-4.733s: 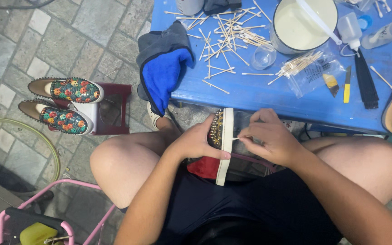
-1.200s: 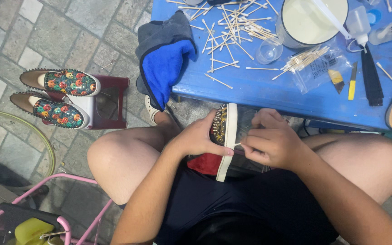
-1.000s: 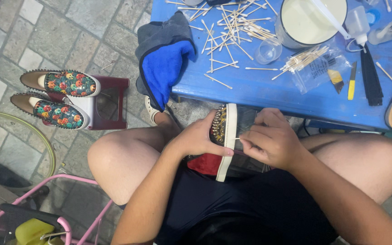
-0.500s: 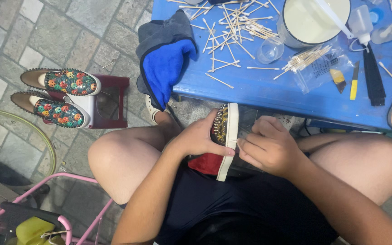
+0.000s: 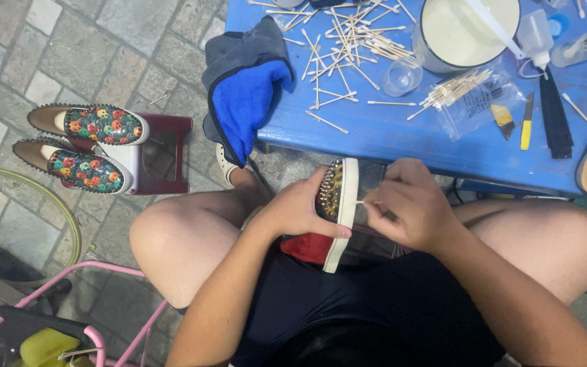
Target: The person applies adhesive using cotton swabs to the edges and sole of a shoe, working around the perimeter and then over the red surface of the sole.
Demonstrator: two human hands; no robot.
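Seated, knees spread, with a studded shoe [image 5: 338, 204] held on edge over the lap, white sole turned right, red lining showing below. Left hand [image 5: 300, 211] wrapped around the shoe's upper, fingers clamped on it, thumb lying along the sole's edge. Right hand [image 5: 409, 207] just right of the sole, fingers pinched together on a thin cotton swab [image 5: 361, 202] whose tip touches the sole's rim. Beyond the hands, a blue tabletop [image 5: 388, 136] carrying a scatter of used swabs [image 5: 341, 41], a small clear cup [image 5: 402, 75], a white bowl [image 5: 467, 30] of pale liquid, a clear bag of swabs [image 5: 470, 95], a yellow-handled tool [image 5: 526, 122] and a black brush [image 5: 556, 115]. Draped over the tabletop's left corner, a grey and blue cloth [image 5: 246, 95]. Far left on the paved floor, a pair of colourful studded loafers [image 5: 86, 146] resting on a dark red stool [image 5: 164, 153]. Near left, a pink metal frame [image 5: 69, 299].
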